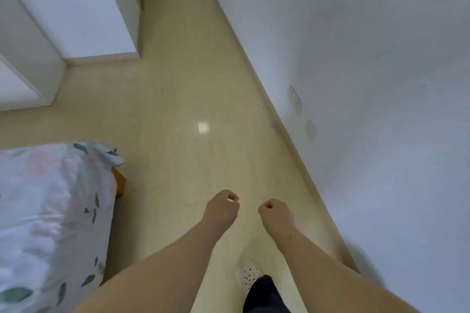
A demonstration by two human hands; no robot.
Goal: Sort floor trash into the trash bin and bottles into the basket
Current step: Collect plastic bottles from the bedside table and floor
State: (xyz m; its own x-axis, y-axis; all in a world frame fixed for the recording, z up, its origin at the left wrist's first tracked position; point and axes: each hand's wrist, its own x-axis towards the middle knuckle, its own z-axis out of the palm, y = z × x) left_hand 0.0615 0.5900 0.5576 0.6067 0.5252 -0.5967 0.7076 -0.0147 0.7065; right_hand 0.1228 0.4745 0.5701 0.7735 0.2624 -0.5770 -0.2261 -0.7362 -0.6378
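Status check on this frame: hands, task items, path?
Left hand curled, contents unclear; right hand curled, empty. No bin, basket or bottles in view. Bed left, wall right.

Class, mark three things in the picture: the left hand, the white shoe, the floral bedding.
left hand (223, 208): head view, back of the hand.
white shoe (247, 272): head view, its perforated top.
floral bedding (45, 198): head view, its upper surface.

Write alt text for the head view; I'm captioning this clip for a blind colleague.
Two bare forearms reach forward over a beige floor, the left hand and right hand both curled. A floral-covered bed lies left, a white wall right; no bin or basket shows.
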